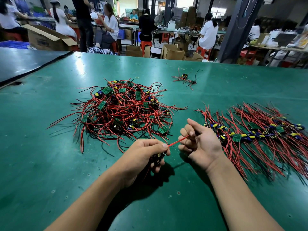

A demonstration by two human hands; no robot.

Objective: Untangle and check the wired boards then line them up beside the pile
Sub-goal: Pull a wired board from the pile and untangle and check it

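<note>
A tangled pile (123, 109) of small green boards with red and black wires lies on the green table (50, 164) ahead of me. To the right, a row of boards (255, 132) is laid out side by side, wires fanned toward me and away. My left hand (146, 154) grips one wired board (158, 158), mostly hidden in its fingers. A red wire (178, 141) runs taut from that board to my right hand (200, 144), whose curled fingers hold the wire's far end, palm up.
A small separate clump of wired boards (185, 78) lies farther back on the table, with a rubber band (137, 77) near it. A black mat (25, 64) covers the far left. People sit at benches beyond the table's far edge, among cardboard boxes (173, 52).
</note>
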